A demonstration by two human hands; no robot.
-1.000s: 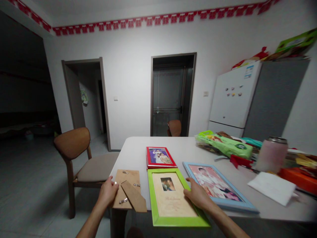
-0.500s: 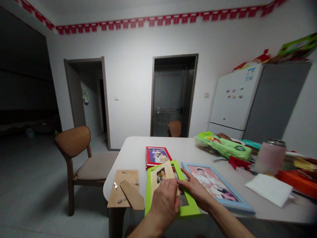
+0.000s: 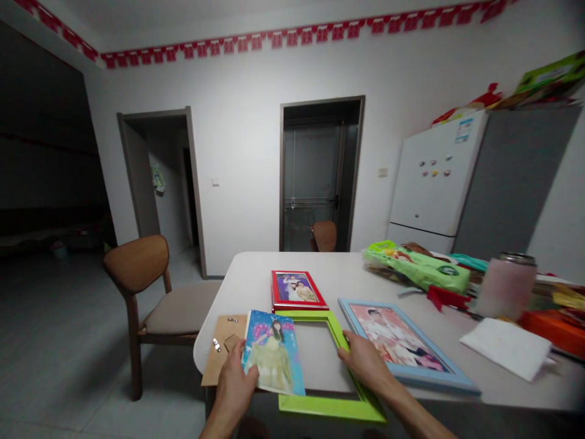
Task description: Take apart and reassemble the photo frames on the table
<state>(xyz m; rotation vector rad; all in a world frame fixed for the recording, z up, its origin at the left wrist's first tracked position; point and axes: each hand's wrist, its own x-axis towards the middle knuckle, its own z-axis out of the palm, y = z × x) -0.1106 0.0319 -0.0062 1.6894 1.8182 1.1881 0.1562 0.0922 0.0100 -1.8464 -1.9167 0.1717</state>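
My left hand pinches a photo print with a blue background and a figure in a pale green dress. The print overlaps the left side of a lime-green picture frame, whose middle shows the tabletop through it. On the frame's right side my right hand is closed, thumb on top. A brown backing board with metal clips lies at the left, partly behind the print and my left hand. Close to my right hand lies a light-blue framed photo. A red framed photo lies just beyond the green frame.
The white table also holds a green packet, a pink jar, a white folded paper and an orange box at the right. A wooden chair stands left of the table.
The photo has come out of the green frame and moved left in my left hand, its picture side now facing up. My right hand has shifted slightly along the frame's right side.
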